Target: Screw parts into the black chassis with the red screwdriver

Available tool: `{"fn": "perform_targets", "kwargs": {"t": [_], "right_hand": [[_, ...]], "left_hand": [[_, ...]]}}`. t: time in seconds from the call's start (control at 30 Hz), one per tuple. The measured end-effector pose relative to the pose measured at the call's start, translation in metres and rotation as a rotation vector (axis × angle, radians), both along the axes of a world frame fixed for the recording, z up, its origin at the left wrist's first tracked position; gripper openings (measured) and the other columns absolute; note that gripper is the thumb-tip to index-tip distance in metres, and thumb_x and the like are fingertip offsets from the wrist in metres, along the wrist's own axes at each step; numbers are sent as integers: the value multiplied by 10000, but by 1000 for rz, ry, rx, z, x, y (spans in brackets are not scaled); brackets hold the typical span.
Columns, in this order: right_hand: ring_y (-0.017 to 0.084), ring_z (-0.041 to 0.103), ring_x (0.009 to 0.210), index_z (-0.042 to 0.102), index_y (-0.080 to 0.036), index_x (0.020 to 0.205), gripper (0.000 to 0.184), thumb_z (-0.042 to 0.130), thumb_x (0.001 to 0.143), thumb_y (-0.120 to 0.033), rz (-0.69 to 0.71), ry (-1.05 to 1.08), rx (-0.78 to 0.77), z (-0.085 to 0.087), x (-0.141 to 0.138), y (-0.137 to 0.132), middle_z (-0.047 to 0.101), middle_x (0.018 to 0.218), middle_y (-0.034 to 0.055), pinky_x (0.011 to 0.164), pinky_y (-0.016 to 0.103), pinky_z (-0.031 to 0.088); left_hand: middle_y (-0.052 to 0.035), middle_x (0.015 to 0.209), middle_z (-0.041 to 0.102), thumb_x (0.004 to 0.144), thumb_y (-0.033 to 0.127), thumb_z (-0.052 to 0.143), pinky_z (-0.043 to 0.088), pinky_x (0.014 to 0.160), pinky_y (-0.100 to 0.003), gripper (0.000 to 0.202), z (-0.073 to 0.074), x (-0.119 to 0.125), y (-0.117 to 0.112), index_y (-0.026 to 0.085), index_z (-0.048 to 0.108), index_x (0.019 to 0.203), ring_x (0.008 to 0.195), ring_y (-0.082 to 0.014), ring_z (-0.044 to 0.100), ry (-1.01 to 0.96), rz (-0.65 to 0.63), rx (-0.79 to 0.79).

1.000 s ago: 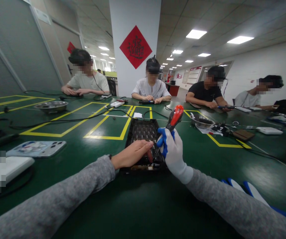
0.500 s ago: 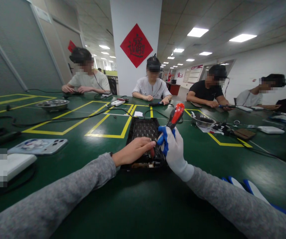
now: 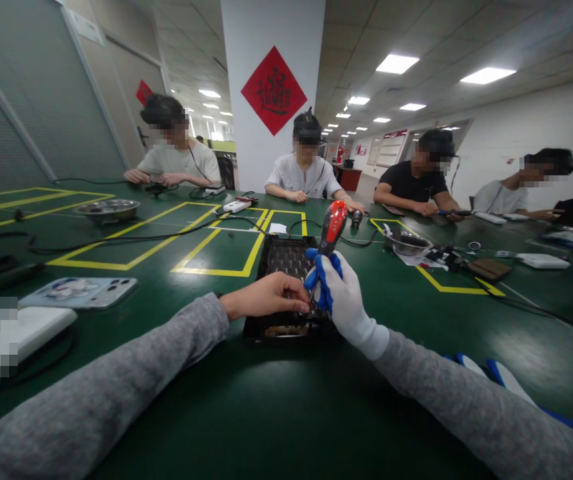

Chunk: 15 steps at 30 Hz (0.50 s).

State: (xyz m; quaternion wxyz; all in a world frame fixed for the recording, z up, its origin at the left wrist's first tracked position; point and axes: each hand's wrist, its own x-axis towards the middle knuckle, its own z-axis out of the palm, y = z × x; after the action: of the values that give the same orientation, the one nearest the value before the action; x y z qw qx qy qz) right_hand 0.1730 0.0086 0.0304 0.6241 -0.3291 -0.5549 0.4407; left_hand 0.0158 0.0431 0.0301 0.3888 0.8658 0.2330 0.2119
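Gloved right hand (image 3: 345,298) grips screwdriver (image 3: 335,221) handle-up, probably to angle its shaft down into the black case (image 3: 285,256) on the table (image 3: 246,413). Left hand (image 3: 266,295) curls over the case, likely steadying; can't tell if pinching anything.

white pillar (image 3: 250,155), bright ceiling lights (image 3: 397,64)

head cam, looks fwd & down, near above table (image 3: 246,407)

Green tabletop (image 3: 216,407) marked with yellow tape (image 3: 209,272). Black casing (image 3: 286,252) at centre; smartphone (image 3: 81,293), left; metal bowl (image 3: 109,217), left of centre; blue-and-white glove (image 3: 509,381), lower right.
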Motion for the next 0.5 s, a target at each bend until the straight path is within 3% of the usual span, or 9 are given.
{"fn": "perform_targets", "kwargs": {"t": [0.17, 0.37, 0.5], "right_hand": [[59, 423, 410, 512, -188, 976, 317, 505, 803, -455, 14, 4, -18, 1, -1, 0, 502, 558, -59, 371, 167, 343], [51, 398, 393, 501, -181, 825, 299, 487, 807, -479, 77, -21, -35, 4, 0, -2, 500, 544, -54, 356, 165, 323], [48, 384, 389, 489, -187, 823, 296, 492, 803, -482, 72, -14, -36, 4, 0, -1, 498, 535, -60, 355, 163, 306]], "left_hand": [[-35, 793, 657, 754, 295, 624, 462, 751, -247, 196, -10, 1, 2, 102, 649, 778, 744, -132, 590, -68, 27, -71], [-47, 867, 657, 797, 284, 575, 452, 789, -253, 195, -10, 0, 0, 119, 665, 849, 802, -139, 596, -39, -14, 23], [-28, 834, 651, 750, 326, 629, 452, 777, -259, 204, -9, 0, -1, 128, 650, 792, 778, -140, 592, -13, 50, 33]]}}
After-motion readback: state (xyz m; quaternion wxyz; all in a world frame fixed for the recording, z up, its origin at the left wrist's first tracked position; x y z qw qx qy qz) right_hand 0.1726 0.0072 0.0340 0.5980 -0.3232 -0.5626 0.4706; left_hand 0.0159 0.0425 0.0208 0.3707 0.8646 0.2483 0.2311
